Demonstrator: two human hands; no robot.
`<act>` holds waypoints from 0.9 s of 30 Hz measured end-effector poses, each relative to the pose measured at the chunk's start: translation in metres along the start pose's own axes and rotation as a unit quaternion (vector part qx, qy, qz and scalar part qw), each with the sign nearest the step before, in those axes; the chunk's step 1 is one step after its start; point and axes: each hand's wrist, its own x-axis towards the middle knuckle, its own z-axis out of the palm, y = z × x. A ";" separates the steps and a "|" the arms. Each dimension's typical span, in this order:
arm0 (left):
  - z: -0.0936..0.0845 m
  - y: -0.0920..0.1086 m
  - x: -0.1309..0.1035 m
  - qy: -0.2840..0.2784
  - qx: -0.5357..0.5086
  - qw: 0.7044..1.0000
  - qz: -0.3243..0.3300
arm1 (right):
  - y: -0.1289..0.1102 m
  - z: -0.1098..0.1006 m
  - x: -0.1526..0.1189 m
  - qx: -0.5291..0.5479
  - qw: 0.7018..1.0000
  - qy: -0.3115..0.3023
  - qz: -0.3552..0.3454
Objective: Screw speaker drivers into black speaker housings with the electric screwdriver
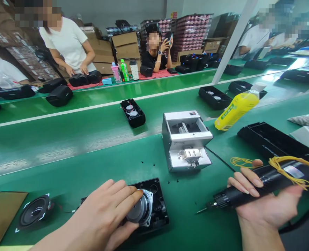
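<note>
Single head-worn view, forward and down, close above the green bench (104, 164)

The left hand (109, 207) hides part of a speaker (147, 208) — at lower left, cardboard (6, 209) is cut off.

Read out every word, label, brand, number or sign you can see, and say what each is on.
Nothing reads clearly.
Yellow bottle: label characters, too blurred.
Silver machine: front lettering, too small.
Black case: white lettering, too blurred.
Screwdriver: sticker, too blurred.
Green bottle: label, too small.
Speakers opposite: pale marks, too small.
</note>
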 end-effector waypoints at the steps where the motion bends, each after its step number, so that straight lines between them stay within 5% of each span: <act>1: 0.003 0.003 -0.002 0.011 0.005 1.000 -0.017 | 0.000 0.000 0.000 -0.003 1.000 0.003 -0.002; 11: 0.027 0.024 0.008 -0.127 0.070 0.982 -0.121 | 0.003 0.015 -0.007 -0.079 0.995 0.044 -0.036; 17: 0.025 0.024 0.018 -0.219 0.040 0.961 -0.162 | 0.002 0.014 -0.004 -0.075 0.996 0.047 -0.030; 27: 0.020 0.027 0.030 -0.272 0.014 0.942 -0.198 | 0.001 0.018 -0.007 -0.104 0.994 0.026 -0.036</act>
